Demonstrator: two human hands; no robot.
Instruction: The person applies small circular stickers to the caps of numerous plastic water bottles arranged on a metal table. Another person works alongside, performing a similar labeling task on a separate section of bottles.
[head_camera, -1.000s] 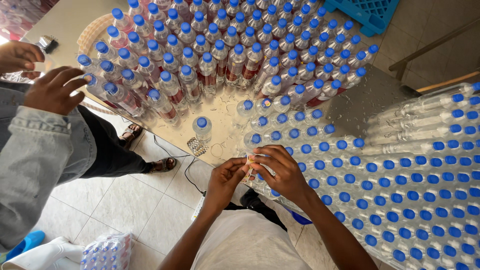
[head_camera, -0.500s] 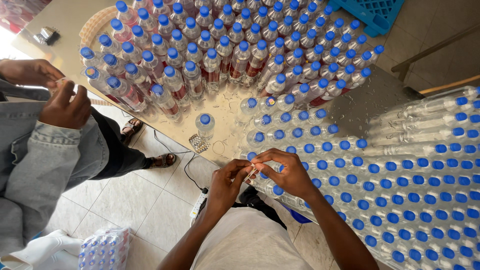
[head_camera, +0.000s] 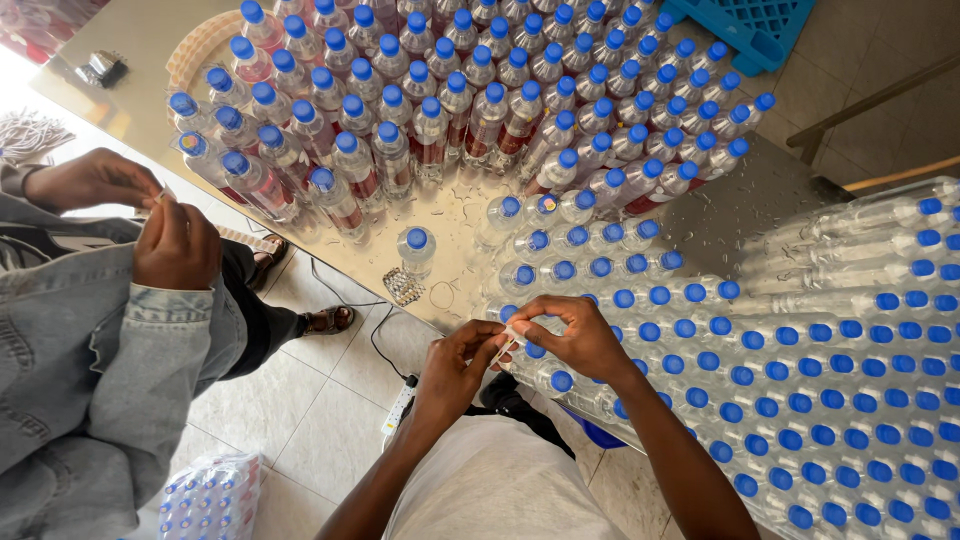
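Left hand (head_camera: 452, 368) and right hand (head_camera: 577, 338) both pinched shut on one small pale strip (head_camera: 503, 347), held between fingertips at table edge (head_camera: 350, 268), just above blue-capped bottles (head_camera: 640, 300). Bottles too many to count; near cluster clear, far cluster (head_camera: 400, 110) with red labels. One bottle (head_camera: 416, 250) apart from the rest, upright. One shrink-wrapped bottle pack (head_camera: 210, 497) on floor. Two co-worker's hands (head_camera: 150, 215) at left, pinching something small.
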